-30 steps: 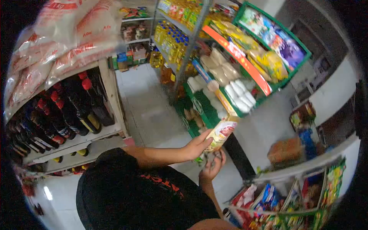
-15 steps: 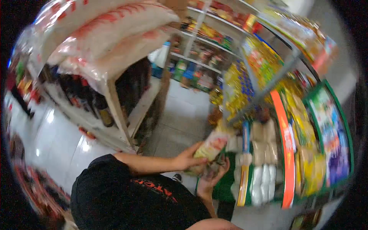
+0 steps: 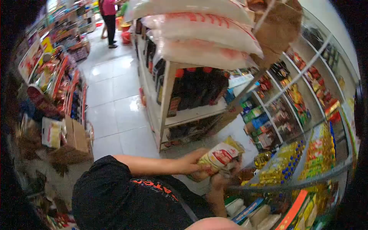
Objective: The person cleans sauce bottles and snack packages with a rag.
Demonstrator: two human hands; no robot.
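Note:
My left hand [image 3: 193,163] is closed round the near end of a yellow-and-white plastic packet [image 3: 222,155] with a red printed label. The packet is tilted, its far end up and to the right. My right hand [image 3: 220,182] is just below its right end, blurred, with curled fingers. Something greyish and crinkled shows in those fingers; I cannot make out what it is, or whether it belongs to the packet. Below the right hand, pale bagged goods [image 3: 260,216] lie in a display bin.
Large white sacks [image 3: 207,36] lie stacked on a wooden shelf unit [image 3: 166,99] holding dark bottles. Yellow oil bottles [image 3: 283,163] stand in a rack at right, behind a grey rail. An open cardboard box [image 3: 74,134] is at left. A person in pink [image 3: 110,19] stands far down the aisle.
The view has swung left, so the aisle and sacks show more and the bins have slid down and right. The packet stays in my left hand, its label now turned further towards me.

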